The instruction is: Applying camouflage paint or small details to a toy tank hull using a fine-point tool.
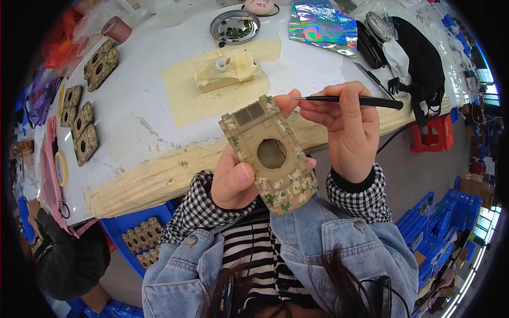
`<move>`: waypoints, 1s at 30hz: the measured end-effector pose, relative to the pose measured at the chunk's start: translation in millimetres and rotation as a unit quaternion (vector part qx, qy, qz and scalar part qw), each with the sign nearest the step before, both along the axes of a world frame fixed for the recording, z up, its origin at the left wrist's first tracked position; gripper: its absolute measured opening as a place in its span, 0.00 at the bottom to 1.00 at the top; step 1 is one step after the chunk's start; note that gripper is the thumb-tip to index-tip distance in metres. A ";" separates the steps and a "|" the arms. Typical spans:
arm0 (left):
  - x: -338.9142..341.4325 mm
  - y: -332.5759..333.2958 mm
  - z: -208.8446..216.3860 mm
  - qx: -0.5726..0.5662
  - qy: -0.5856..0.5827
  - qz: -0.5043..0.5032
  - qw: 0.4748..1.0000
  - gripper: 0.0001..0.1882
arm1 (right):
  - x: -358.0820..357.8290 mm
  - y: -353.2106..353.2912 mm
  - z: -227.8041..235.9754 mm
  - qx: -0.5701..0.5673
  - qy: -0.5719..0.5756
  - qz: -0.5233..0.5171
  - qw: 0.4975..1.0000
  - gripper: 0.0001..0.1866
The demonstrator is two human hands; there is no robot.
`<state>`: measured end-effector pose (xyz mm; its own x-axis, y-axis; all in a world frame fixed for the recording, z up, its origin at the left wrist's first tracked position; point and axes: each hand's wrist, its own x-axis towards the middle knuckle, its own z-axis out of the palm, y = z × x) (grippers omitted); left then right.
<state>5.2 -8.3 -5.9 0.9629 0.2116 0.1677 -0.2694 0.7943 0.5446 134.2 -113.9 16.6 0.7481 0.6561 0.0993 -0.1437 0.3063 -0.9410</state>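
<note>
My left hand (233,183) is wrapped round a tan toy tank hull (281,183) in pixel camouflage. The hull is tilted, its top with a round hole and a dark grille panel facing up. My right hand (352,130) grips slim black tweezers (366,100), held level with the fine tip pointing left. That tip is by a left fingertip at the hull's grille end; whether it holds a tiny part is too small to tell. Beyond the hands, a small white cup (221,64) sits on a tape-covered block (225,74).
More camouflaged hulls (101,64) lie at the table's left, and others fill a blue crate (119,225) below. A round metal tray (233,37) holds small dark parts. A shiny holographic bag (323,29) and a black pouch (419,58) are at far right. The table edge (154,183) is taped.
</note>
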 end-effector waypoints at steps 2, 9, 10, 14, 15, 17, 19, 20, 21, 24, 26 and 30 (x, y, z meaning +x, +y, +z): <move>0.2 -0.2 -0.4 -0.003 -0.001 0.000 1.000 0.48 | 0.0 0.2 -0.4 0.000 0.000 -0.001 1.000 0.15; 0.3 -0.5 -0.1 -0.004 -0.005 0.005 1.000 0.48 | -0.5 1.6 -1.5 0.002 -0.001 -0.005 1.000 0.15; 0.1 -0.3 -0.5 -0.005 -0.004 0.003 1.000 0.48 | -0.5 1.8 -1.9 0.004 -0.002 -0.004 1.000 0.15; -0.2 1.3 -2.1 -0.006 -0.005 -0.005 1.000 0.48 | -0.6 1.8 -2.3 0.001 -0.004 -0.002 1.000 0.15; -0.4 1.6 -2.5 -0.005 -0.006 -0.007 1.000 0.48 | -0.8 1.7 -2.3 -0.002 -0.006 -0.002 1.000 0.15; -0.3 1.3 -0.1 -0.003 -0.004 0.002 1.000 0.48 | -0.7 1.5 -2.4 0.000 -0.009 -0.004 1.000 0.15; -0.6 1.6 1.0 -0.004 -0.001 -0.001 1.000 0.48 | 0.2 0.8 -3.0 0.011 -0.013 -0.006 1.000 0.14; -1.6 2.8 0.7 -0.006 0.000 -0.006 1.000 0.47 | 0.8 0.6 -4.4 0.028 -0.085 -0.023 0.996 0.14; -2.3 3.0 0.1 -0.010 -0.001 -0.009 1.000 0.47 | 1.8 0.1 -6.2 0.045 -0.156 -0.040 0.986 0.13; -4.7 2.9 -2.3 -0.032 -0.007 -0.017 0.999 0.45 | 13.3 -14.3 6.7 -0.002 -0.512 -0.057 0.857 0.09; -5.5 4.3 -2.6 -0.058 -0.013 -0.035 0.998 0.44 | 20.1 -15.5 19.4 -0.004 -0.733 -0.037 0.679 0.07; -5.4 3.8 -5.6 -0.104 -0.027 -0.047 0.993 0.42 | 19.8 -19.4 28.1 -0.022 -0.821 0.002 0.570 0.08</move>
<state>-0.2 -4.5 -11.5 0.9706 0.1570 0.1826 -0.2137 0.9110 0.3526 154.0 -133.2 44.6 -0.3317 0.6859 0.6477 0.9418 0.2803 0.1855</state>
